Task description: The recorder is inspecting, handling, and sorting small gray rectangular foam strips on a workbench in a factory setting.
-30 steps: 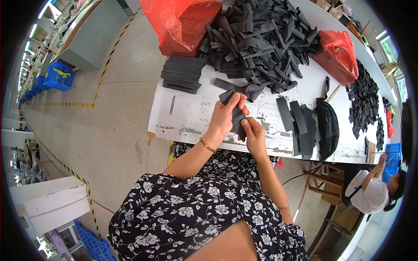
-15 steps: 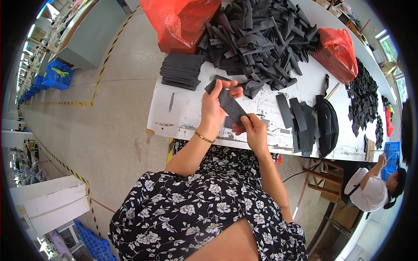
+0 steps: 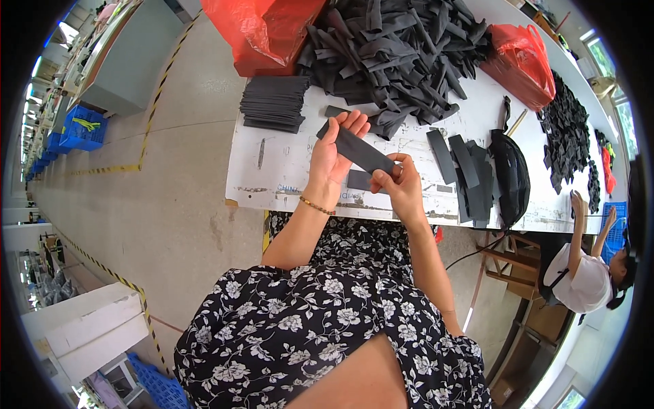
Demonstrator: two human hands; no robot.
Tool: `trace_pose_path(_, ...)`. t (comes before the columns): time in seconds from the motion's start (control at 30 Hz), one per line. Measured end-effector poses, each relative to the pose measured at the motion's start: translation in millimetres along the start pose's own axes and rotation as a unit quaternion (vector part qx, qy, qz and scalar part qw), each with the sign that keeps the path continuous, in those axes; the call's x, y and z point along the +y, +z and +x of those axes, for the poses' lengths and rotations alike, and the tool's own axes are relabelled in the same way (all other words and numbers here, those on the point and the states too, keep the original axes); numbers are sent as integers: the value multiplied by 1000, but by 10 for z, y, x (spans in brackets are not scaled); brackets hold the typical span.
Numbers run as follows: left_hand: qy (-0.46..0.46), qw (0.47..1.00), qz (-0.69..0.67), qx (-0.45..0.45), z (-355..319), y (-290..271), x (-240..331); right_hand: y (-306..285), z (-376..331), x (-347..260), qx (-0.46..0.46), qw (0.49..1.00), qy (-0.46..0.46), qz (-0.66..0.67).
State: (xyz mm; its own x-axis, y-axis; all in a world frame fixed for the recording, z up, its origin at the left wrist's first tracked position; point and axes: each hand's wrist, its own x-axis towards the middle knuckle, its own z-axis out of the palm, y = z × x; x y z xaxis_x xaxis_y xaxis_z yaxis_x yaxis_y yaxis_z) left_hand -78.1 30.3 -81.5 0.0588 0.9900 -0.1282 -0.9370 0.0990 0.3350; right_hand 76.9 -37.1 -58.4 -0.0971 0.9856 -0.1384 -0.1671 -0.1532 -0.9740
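A flat black fabric strip (image 3: 364, 151) is stretched slantwise between my two hands, above the near edge of the white table. My left hand (image 3: 334, 151), palm up, has its thumb over the strip's upper left end and its fingers extended behind it. At the lower right end, my right hand (image 3: 400, 183) pinches the strip between thumb and fingers. Beneath my hands another dark strip (image 3: 359, 180) lies on the table, partly covered by the right hand. One more dark piece (image 3: 337, 110) lies just beyond my left fingertips.
A neat stack of black strips (image 3: 274, 103) sits at left, beside a red plastic bag (image 3: 262, 34). Behind is a big loose heap of black strips (image 3: 395, 58). Rightward are flat strips (image 3: 470, 178), a black pouch-like item (image 3: 511, 184), another red bag (image 3: 521, 65) and a seated person (image 3: 579, 276).
My right hand has shifted slightly up and right, its fingers changing their grip on the strip's end. The left fingers have straightened. The whole view has shifted a little.
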Motion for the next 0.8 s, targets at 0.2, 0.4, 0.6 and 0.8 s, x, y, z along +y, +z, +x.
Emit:
trace_pose_path(0.2,-49,990,132,31,-94,-83,190,-412,37,-87,5,1000,13,-11)
trace_pose_path(0.4,23,915,401,43,-145,-116,254,-633,70,-116,-33,994,54,-88)
trace_pose_path(0.6,-8,802,596,37,-422,-521,15,-835,-100,145,-42,956,113,-269)
trace_pose_path(0.8,251,613,749,-11,214,-315,163,-901,-100,178,123,811,-17,-572)
